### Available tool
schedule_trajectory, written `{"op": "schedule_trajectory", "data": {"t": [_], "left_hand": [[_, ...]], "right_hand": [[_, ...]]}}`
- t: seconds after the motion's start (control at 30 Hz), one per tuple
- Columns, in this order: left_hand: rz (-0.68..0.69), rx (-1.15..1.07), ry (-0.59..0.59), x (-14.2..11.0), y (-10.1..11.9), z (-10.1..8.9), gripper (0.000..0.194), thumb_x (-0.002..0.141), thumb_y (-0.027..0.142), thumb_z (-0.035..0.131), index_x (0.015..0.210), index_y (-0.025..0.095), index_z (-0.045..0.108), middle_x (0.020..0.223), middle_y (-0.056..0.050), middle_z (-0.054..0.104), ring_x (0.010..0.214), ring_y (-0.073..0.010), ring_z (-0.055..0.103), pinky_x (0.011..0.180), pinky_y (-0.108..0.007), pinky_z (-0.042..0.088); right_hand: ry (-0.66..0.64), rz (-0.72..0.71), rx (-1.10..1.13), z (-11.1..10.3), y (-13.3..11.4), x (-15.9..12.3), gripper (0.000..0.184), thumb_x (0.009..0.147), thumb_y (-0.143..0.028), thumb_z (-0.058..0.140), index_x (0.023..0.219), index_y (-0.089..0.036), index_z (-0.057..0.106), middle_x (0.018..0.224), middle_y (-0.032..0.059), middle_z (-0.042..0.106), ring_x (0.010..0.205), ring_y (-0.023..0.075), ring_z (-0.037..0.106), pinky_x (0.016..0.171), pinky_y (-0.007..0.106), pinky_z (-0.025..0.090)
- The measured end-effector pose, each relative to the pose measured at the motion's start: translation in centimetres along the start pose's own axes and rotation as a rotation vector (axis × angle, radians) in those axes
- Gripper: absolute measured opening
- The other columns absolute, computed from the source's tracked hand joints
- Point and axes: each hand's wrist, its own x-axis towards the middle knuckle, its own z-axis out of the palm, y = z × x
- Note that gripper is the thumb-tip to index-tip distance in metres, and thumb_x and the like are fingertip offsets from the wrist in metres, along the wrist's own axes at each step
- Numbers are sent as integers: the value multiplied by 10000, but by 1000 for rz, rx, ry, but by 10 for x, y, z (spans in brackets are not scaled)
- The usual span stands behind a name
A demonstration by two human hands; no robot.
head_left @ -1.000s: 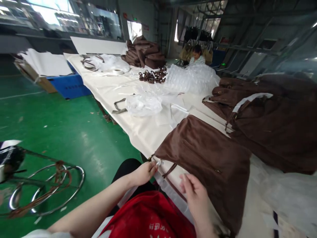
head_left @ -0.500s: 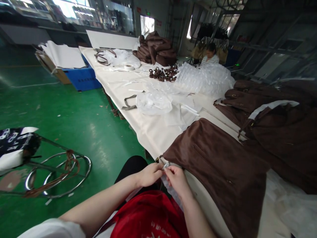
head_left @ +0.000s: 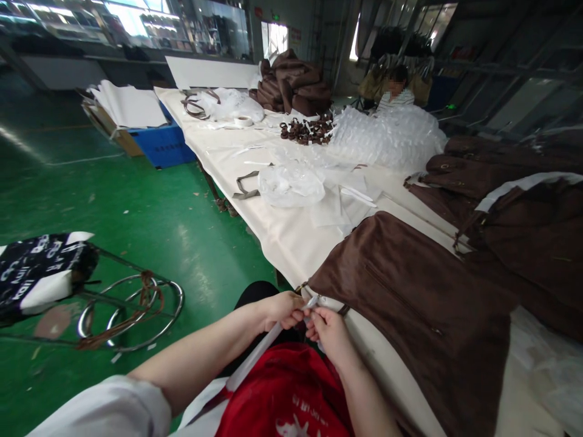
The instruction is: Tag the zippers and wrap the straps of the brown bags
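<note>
My left hand (head_left: pixel 286 308) is curled, pinching the white strip (head_left: pixel 313 301); my right hand (head_left: pixel 328 331) pinches it just beside, fingertips nearly meeting. I judge I'm wrapping or tying it by the metal ring (head_left: pixel 299 287), which calls for a firm grip on both sides. The strip is at the near-left corner of the table (head_left: pixel 282 224); a pale length slants from my left hand towards my lap. The brown bag (head_left: pixel 455 364) lies flat along the near edge, its narrow tip pointing to that corner, its zip (head_left: pixel 401 296) running obliquely away from it, rightwards.
</note>
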Motion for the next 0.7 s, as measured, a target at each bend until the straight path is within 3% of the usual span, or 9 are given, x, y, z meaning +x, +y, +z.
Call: {"op": "schedule_trajectory", "data": {"t": [0.1,0.23,0.37,0.5,0.6,0.7], "left_hand": [[-66,-96,-159,-6,0,-3,350,817,531,488,719,203,416,509,98,197,383,-58,116,367,-185,122],[-54,-161,-193,-14,-5,-2,317,835,493,452,709,207,405,522,95,164,389,-63,88,369,-179,112],[16,-111,-78,-18,-14,6,344,841,514,436,716,195,469,477,92,209,373,-70,112,363,-197,120],[158,21,165,-20,-19,16,462,878,553,420,708,149,567,501,36,400,407,-71,250,414,-206,226],[319,346,370,-24,-20,21,367,914,429,453,745,140,604,652,-22,526,568,-105,446,569,-215,369],[437,1072,500,-27,-22,23,339,967,304,343,966,120,628,821,-88,607,684,-169,559,643,-280,444]], "right_hand": [[6,-42,-17,4,-4,2,270,820,-404,530,761,-166,643,660,33,653,573,139,601,524,230,483],[17,-66,-59,7,-11,5,220,794,-358,569,717,-172,657,701,50,689,615,163,614,549,242,494],[40,-13,-119,10,-16,5,263,799,-378,572,650,-178,653,538,49,646,464,171,590,437,248,458],[50,10,-137,7,-17,-2,248,816,-369,539,673,-190,634,551,41,649,462,176,617,424,240,462],[87,25,-129,0,-16,-11,272,840,-410,498,764,-185,629,612,36,657,457,159,614,406,223,445],[114,69,-68,-4,-22,-19,421,885,-516,401,772,-167,610,589,36,639,430,142,595,382,207,422]]}}
